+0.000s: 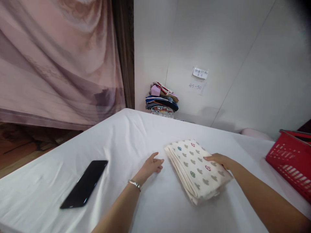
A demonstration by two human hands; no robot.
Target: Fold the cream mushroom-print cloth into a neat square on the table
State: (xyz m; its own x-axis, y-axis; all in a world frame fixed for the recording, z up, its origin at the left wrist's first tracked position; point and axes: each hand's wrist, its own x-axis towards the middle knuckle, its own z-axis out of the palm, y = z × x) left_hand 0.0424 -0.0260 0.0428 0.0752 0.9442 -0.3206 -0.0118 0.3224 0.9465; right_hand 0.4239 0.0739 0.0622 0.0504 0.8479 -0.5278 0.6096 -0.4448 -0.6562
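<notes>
A folded cream cloth [196, 168] with a grey, red, blue and green mushroom-like print is at the middle right of the white-covered table. My right hand [220, 160] grips its right edge, thumb on top and the other fingers hidden beneath. To the left of the cloth, my left hand [152, 165] is apart from it, fingers stretched and partly curled, holding nothing. A bracelet [134, 184] circles the left wrist. Several folded layers show along the cloth's left edge, and its near right corner looks slightly lifted.
A black phone-like slab [85, 184] lies on the white sheet [121, 139] at left. A red plastic basket [290, 161] stands at right. Folded clothes [162, 100] are stacked by the wall beyond the table, below paper labels [200, 73]. A pink curtain [60, 58] hangs at left.
</notes>
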